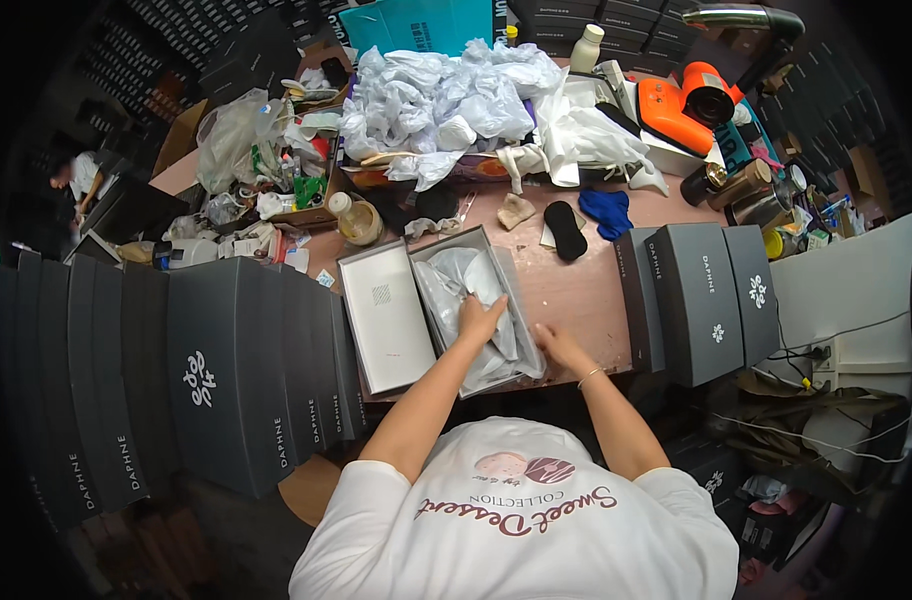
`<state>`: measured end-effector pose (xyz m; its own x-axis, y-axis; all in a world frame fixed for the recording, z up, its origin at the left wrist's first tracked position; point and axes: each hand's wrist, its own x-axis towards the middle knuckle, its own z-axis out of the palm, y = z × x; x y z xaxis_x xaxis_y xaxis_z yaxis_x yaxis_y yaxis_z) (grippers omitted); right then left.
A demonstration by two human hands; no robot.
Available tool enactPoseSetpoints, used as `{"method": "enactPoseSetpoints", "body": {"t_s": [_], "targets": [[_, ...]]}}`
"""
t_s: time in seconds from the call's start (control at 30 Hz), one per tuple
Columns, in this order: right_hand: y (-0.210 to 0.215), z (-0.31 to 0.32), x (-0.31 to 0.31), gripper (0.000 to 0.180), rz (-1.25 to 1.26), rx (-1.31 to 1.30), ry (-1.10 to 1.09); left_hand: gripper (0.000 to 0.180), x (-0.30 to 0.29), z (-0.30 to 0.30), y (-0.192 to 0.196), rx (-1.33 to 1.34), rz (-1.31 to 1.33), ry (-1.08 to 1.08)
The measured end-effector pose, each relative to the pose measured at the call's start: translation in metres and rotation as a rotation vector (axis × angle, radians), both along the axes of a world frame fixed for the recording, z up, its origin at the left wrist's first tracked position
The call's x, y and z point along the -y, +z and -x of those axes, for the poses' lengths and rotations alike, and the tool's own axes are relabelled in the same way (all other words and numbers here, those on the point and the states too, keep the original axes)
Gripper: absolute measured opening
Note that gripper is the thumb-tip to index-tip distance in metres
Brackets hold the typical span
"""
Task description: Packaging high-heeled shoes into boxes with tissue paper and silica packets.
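Note:
An open dark grey shoebox stands on the pink table, its inside filled with a greyish translucent plastic bag. Whatever the bag wraps cannot be made out. My left hand is inside the box, its fingers closed on the bag. Beside the box's right edge is my right hand, low over the tabletop, fingers apart and holding nothing; part of them is turned away from view. Against the box's left side lies the box lid, its white inside facing up.
Dark shoeboxes stand in rows at left and right. Behind lie a heap of white plastic bags, a glass jar, a black pad and a blue cloth. An orange tool sits at back right.

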<state>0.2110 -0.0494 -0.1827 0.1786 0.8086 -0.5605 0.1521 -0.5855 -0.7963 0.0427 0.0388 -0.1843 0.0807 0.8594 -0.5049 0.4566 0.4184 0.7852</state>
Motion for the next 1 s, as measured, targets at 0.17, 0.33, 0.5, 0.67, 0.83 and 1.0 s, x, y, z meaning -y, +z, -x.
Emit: {"method": "enactPoseSetpoints", "body": {"t_s": [0.17, 0.33, 0.5, 0.67, 0.83, 1.0], "targets": [[-0.019, 0.032, 0.007, 0.018, -0.132, -0.323, -0.21, 0.065, 0.007, 0.024, -0.021, 0.156, -0.018, 0.067], [0.11, 0.055, 0.018, 0.012, -0.889, 0.405, 0.369, 0.051, 0.029, 0.032, -0.02, 0.668, 0.241, 0.374], [0.056, -0.025, 0.063, 0.023, -0.268, 0.103, -0.408, 0.083, 0.027, 0.035, -0.033, 0.207, 0.09, 0.093], [0.02, -0.013, 0.054, 0.032, -0.524, 0.563, 0.277, 0.048, 0.067, 0.136, 0.02, 0.219, -0.447, 0.228], [0.069, 0.106, -0.005, 0.086, -0.782, 0.612, 0.617, 0.029, 0.09, 0.159, -0.02, -0.251, -0.159, -0.21], [0.061, 0.134, -0.009, 0.087, -0.777, 0.915, 0.73, 0.023, 0.084, 0.166, -0.011, -0.342, -0.301, -0.386]]}}
